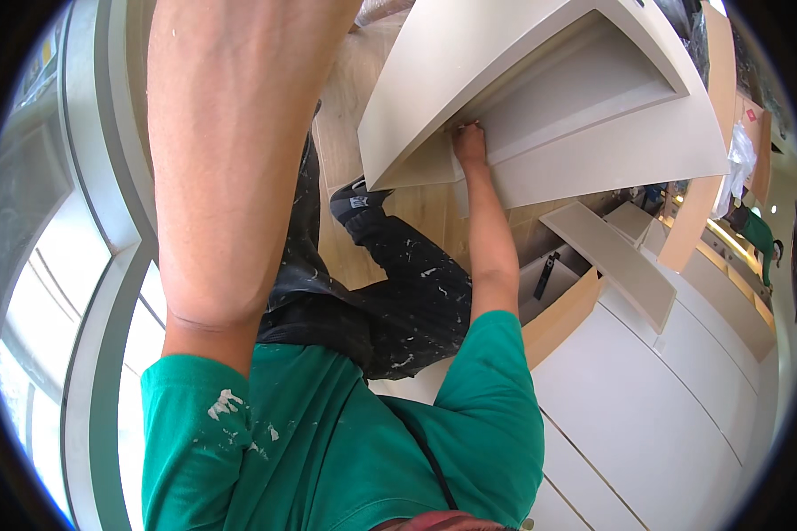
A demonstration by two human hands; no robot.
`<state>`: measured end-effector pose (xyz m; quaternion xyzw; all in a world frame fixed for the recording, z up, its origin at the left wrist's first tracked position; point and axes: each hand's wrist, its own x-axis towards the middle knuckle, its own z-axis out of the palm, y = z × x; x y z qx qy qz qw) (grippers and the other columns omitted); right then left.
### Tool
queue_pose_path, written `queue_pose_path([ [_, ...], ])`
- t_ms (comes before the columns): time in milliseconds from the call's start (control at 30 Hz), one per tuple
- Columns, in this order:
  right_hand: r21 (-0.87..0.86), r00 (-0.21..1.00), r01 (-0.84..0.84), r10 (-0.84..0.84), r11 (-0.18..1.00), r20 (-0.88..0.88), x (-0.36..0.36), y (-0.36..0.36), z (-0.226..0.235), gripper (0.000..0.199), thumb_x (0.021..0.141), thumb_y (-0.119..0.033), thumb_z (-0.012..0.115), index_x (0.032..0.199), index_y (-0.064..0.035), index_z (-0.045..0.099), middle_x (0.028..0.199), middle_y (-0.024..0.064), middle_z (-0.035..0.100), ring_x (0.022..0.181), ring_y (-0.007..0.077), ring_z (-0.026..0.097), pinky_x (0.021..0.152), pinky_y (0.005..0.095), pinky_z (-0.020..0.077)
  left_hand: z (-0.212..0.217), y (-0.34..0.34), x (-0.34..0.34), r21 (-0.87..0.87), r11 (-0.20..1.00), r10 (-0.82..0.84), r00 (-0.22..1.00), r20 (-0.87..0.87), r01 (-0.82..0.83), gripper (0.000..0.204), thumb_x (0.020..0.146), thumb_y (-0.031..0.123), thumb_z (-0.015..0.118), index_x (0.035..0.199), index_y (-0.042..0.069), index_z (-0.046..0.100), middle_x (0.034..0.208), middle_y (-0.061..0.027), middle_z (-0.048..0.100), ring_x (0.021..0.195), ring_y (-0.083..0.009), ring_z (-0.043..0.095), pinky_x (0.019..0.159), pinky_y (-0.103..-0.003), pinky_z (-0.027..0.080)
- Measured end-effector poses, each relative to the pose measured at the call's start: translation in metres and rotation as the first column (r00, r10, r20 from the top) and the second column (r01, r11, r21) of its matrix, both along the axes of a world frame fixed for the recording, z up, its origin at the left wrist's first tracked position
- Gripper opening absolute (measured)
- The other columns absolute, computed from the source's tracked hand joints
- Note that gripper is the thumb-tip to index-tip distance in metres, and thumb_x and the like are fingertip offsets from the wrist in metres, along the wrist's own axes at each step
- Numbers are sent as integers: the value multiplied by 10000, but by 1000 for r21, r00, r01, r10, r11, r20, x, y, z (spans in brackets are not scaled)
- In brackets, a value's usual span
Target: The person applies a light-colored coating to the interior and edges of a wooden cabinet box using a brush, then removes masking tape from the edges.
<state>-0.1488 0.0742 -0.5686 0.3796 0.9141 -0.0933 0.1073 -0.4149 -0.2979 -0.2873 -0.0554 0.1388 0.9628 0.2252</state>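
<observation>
A large beige cabinet carcass [593,159] with a recessed open inside stands on the floor in front of me. My right hand [471,144] reaches into its near left inner corner, against the recessed panel [584,84]. The fingers are curled closed, and whatever they hold is too small to make out. My left forearm [230,150] rises past the cabinet's left side and runs out at the top edge, so my left hand is out of the picture.
A loose beige board [615,261] leans over an open cardboard box [562,310] at the right. Tall window frames [97,212] line the left. My shoe [359,202] rests on the wood-look floor beside the cabinet. Another person in green [757,234] is at the far right.
</observation>
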Motion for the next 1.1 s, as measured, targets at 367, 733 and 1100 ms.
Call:
queue_pose_path([
  [367,37,999,-27,28,999,-30,4,-2,2,312,959,-242,583,867,39,681,810,298,683,822,491,673,760,564,564,-3,-1,4,-7,1000,-12,1000,6,12,363,1025,283,380,1228,9,505,1188,-136,595,1008,-249,538,872,-433,428],
  [733,16,1000,-11,12,1000,-28,8,8,-13,239,948,-215,614,961,16,674,805,271,697,839,467,682,787,553,560,-4,-1,5,-15,1000,-18,1000,9,18,360,1022,279,381,1223,8,506,1185,-138,590,1016,-257,532,880,-443,424],
  [1100,20,1000,-5,4,1000,8,1,-1,0,267,952,-238,601,934,16,683,828,299,687,858,491,670,796,572,550,-8,-5,10,-13,1000,-23,1000,17,23,356,1019,275,381,1217,6,507,1182,-140,585,1024,-264,525,889,-452,421],
])
